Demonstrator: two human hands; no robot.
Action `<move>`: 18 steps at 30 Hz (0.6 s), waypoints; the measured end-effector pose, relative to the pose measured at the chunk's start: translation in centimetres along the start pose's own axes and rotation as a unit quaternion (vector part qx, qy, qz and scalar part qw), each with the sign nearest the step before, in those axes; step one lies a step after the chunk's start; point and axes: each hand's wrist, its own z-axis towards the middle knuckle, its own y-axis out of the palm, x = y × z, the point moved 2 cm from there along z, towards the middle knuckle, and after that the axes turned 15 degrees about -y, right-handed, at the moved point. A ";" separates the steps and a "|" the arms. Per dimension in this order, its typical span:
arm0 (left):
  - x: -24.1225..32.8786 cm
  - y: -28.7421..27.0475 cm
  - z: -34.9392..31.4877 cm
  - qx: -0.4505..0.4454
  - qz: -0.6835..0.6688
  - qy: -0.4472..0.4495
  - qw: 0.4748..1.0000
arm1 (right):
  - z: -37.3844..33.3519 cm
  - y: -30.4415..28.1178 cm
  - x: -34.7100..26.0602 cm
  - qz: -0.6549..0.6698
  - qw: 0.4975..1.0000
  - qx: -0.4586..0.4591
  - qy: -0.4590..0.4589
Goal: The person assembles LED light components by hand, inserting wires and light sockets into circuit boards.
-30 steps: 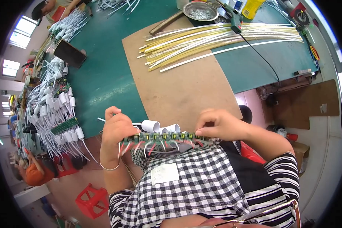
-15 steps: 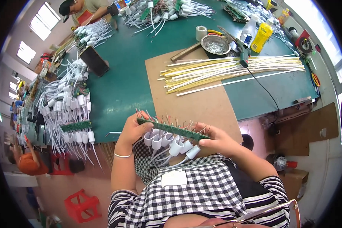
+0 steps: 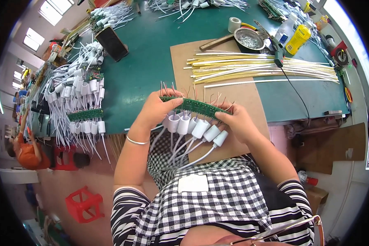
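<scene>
A long green circuit board strip [image 3: 197,107] is held up in front of me over the table's near edge. My left hand [image 3: 162,107] grips its left end, thumb across the face. At the other end my right hand [image 3: 235,119] pinches the board the same way. Thin reddish and pale wires stick up along its upper edge. Several white cylindrical sockets [image 3: 200,128] with white cables hang below the strip, in front of my checkered apron. The fingers behind the board are partly hidden.
A brown board [image 3: 250,100] lies on the green table [image 3: 145,65] under white and yellow strips [image 3: 233,67]. Beyond are a metal bowl [image 3: 256,35], a glue gun [image 3: 279,57] and a yellow bottle [image 3: 298,39]. At left lie a phone [image 3: 112,44] and piled socket assemblies [image 3: 76,88].
Both hands have raised the circuit board and moved it away from my body, over the table's edge. Its sockets now hang more freely. My view has also shifted slightly.
</scene>
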 end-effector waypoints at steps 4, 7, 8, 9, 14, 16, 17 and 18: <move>0.4 2.3 -0.6 0.063 -0.013 -0.029 0.997 | 0.9 -0.8 0.5 -0.069 0.989 0.129 -0.040; 1.1 3.4 -1.4 0.107 0.084 -0.005 0.991 | 1.1 -1.0 0.3 -0.078 0.984 0.157 -0.045; 1.2 3.2 -1.3 0.107 0.085 -0.003 0.991 | 1.3 -1.4 0.1 -0.094 0.987 0.131 -0.023; 1.2 2.9 -1.2 0.078 0.053 -0.001 0.996 | 1.3 -1.8 0.0 -0.110 0.988 0.105 0.000; 1.1 0.0 -1.3 -0.001 -0.040 -0.009 0.999 | -0.4 -0.9 -5.3 -0.551 0.788 0.054 -0.270; 1.9 0.2 -1.9 -0.029 -0.054 0.042 0.997 | -0.7 -0.2 -6.3 -0.595 0.751 0.009 -0.284; 2.2 0.2 -2.1 -0.027 -0.048 0.052 0.997 | -0.3 -0.4 -6.5 -0.609 0.740 0.007 -0.283; 2.1 0.1 -2.0 -0.030 -0.047 0.050 0.997 | 0.1 -0.6 -6.6 -0.623 0.729 0.004 -0.282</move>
